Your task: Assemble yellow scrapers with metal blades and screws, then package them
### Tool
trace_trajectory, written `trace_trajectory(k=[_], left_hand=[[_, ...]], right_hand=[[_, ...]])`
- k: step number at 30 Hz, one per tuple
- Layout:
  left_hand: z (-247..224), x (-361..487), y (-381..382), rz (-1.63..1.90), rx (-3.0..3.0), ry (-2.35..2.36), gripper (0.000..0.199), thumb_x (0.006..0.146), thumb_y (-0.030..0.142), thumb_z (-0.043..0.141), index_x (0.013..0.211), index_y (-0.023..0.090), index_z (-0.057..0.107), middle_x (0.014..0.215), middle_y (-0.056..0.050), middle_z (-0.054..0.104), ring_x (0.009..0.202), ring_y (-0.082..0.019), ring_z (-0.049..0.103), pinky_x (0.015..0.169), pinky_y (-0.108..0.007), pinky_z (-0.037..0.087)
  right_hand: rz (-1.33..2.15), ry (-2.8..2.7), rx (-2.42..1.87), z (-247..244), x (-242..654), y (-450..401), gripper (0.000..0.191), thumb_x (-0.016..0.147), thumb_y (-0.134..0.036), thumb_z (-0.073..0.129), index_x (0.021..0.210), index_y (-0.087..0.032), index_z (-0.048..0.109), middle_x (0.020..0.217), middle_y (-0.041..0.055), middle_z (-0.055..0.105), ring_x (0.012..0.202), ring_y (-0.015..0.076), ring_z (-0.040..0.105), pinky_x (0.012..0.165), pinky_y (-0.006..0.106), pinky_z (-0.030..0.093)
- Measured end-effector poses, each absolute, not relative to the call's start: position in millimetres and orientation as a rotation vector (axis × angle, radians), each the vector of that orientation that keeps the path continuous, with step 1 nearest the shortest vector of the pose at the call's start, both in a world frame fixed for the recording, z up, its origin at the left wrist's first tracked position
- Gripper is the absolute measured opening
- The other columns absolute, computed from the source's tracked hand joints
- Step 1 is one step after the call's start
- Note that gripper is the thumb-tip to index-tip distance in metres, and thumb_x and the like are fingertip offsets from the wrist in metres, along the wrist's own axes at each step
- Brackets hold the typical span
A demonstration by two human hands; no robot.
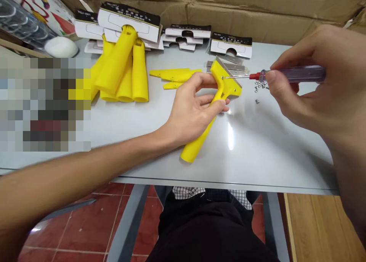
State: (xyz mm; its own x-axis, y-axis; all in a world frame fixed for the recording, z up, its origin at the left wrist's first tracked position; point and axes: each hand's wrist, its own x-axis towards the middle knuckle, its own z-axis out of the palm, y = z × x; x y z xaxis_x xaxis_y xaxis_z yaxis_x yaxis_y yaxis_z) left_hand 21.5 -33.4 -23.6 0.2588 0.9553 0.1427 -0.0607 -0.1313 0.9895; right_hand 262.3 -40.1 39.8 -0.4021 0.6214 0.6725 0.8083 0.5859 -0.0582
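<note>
My left hand point(194, 106) is closed around the neck of a yellow scraper point(200, 140), whose handle slants toward me and whose head carries a metal blade point(228, 67). In my right hand point(303, 87) is a screwdriver point(297, 74) with a clear purplish handle and a red collar. Its tip meets the upper screw on the scraper head. A second screw shows lower on the head. Several small loose screws point(259, 86) lie under the screwdriver. Behind the head rest loose metal blades point(234, 67). Flat yellow plastic pieces point(174, 74) lie just beyond my left hand.
Several yellow handles point(114, 64) are piled at the back left against printed cards point(128, 20). More cards point(187, 35) stand along the back, before a cardboard wall point(243, 10). A white rounded object point(61, 47) sits at far left, near a blurred-out area.
</note>
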Motion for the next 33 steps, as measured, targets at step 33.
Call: trace_trajectory(k=[33], left_hand=[[-25.6,20.8,-32.4,1.141,1.464,0.871,0.03,0.087,0.017,0.081,0.111,0.021,0.064,0.134,-0.012,0.07,0.105,-0.028,0.081,0.093,-0.049,0.07]], right_hand=[[-0.487,-2.129,-0.966,38.0,257.7,-32.0,0.017,0.087,-0.028,0.084,0.081,-0.024,0.069,0.07,-0.0026,0.074,0.062,0.0154,0.069,0.056,0.032,0.043]])
